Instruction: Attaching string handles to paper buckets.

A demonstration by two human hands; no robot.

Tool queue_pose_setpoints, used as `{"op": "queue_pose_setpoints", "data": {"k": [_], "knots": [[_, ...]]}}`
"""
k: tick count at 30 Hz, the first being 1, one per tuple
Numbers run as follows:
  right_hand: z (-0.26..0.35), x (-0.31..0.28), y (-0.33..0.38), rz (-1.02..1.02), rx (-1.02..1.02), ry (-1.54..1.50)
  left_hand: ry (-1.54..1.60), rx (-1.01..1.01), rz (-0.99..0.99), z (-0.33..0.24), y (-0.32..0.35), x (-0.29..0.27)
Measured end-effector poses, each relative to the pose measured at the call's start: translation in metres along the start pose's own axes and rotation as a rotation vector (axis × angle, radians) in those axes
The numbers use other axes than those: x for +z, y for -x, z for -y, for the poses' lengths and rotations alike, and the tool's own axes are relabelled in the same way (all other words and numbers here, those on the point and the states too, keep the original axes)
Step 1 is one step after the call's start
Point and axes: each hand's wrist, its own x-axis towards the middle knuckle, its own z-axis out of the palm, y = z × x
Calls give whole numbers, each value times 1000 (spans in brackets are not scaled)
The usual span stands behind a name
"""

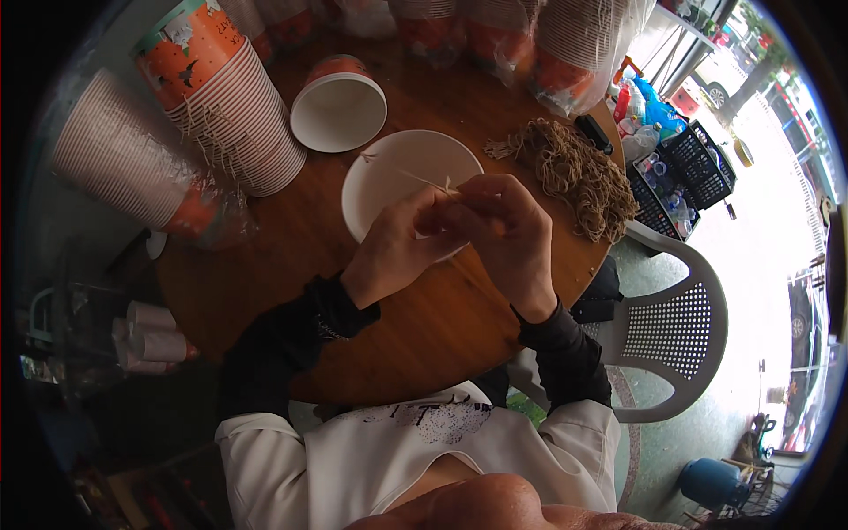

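My left hand [397,240] and my right hand [519,240] meet fingertip to fingertip over a white paper tub [371,199]. Both are closed in a pinch on a thin, pale piece of twine [422,179]; its loose ends stick out above the fingers, and the rest is hidden behind them. The tub shows its white inside, and my hands cover its near right part. Behind it to the left, an orange-patterned paper tub [339,113] lies tipped with its mouth facing me. A tangled heap of brown twine [579,181] lies right of my right hand.
Tall stacks of paper tubs [237,119] stand at the left of the round wooden table [415,340], with bagged stacks [579,49] along its back. A small black object [593,133] sits by the twine. Beyond the right edge are a grey plastic chair [676,327] and black crates [698,163].
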Motion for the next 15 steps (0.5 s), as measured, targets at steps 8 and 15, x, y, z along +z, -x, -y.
{"op": "queue_pose_setpoints", "data": {"k": [8,15], "knots": [[-3,-8,-2,-45,-46,151,354,-204,74,0,3,-3],[-1,-10,-2,-28,1,-22,209,-279,109,-19,-4,-9]]}}
